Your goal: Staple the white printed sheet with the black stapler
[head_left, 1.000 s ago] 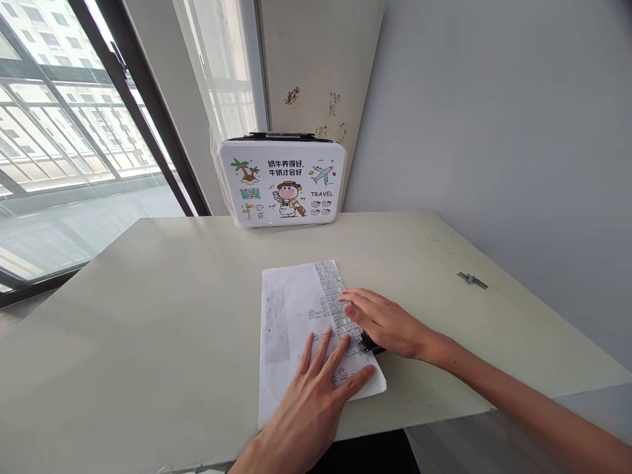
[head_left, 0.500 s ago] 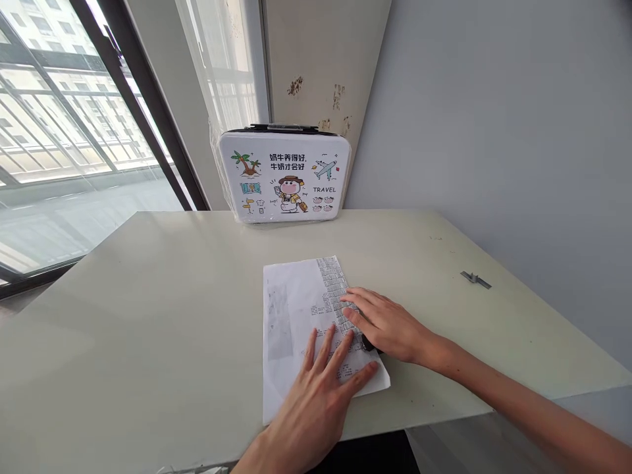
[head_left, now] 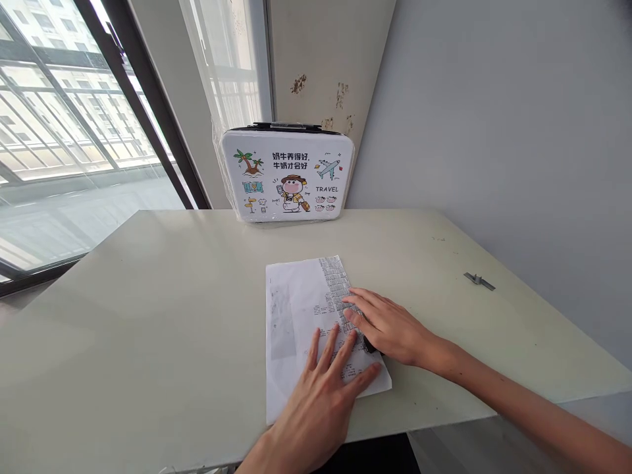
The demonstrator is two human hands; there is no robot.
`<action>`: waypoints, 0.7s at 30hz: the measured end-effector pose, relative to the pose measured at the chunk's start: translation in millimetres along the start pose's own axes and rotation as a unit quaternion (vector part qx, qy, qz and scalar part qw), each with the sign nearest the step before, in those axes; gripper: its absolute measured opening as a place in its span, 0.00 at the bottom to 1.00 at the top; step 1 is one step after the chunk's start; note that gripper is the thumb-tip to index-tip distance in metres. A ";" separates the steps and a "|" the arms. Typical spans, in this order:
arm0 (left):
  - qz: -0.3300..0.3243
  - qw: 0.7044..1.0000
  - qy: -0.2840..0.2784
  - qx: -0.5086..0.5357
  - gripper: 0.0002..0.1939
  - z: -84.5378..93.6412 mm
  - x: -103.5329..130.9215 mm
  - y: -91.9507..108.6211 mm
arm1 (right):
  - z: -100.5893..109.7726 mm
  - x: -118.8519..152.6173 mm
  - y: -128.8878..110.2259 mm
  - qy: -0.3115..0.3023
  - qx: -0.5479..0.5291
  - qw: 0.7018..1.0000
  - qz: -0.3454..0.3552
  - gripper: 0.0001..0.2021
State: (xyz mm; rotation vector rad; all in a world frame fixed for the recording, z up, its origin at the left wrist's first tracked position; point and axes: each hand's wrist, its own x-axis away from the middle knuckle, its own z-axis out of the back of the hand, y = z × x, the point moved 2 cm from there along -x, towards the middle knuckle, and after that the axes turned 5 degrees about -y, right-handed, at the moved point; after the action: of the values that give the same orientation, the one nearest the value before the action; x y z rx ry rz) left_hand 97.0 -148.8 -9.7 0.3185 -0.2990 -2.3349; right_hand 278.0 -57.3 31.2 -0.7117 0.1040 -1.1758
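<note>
White printed paper (head_left: 291,316) lies on the pale table, with a narrow strip of dense print (head_left: 336,276) along its upper right side. My left hand (head_left: 326,395) rests on the lower part of the paper, fingers spread. On the paper's right edge lies my right hand (head_left: 390,326), palm down, its fingers stretched over the printed strip. A small black object (head_left: 368,344) shows partly under my right hand; most of it is hidden, and I cannot make out what it is.
A white case (head_left: 289,174) with cartoon prints and a black handle stands at the table's back edge, wrapped in clear plastic. A small grey metal piece (head_left: 478,281) lies at the right. The table's front edge (head_left: 454,422) is close to my hands.
The whole view has shifted slightly, so everything appears a little further right. Both hands keep almost the same place on the paper.
</note>
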 end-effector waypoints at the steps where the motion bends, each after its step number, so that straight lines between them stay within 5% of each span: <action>1: 0.001 1.000 -0.004 -0.003 0.44 0.1 -0.3 0.2 | 0.5 0.6 -1.9 -0.002 0.013 1.000 -0.003 0.32; 21: -0.002 1.000 -0.011 -0.014 0.43 3.3 -0.7 -0.2 | 10.1 1.0 -4.3 -0.013 -0.006 0.999 -0.030 0.30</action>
State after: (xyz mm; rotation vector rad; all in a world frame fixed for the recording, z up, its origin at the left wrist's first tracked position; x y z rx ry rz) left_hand 96.2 -147.7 -6.5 0.2808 -0.2774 -2.3449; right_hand 279.2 -54.4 41.7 -0.7451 0.0679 -1.2234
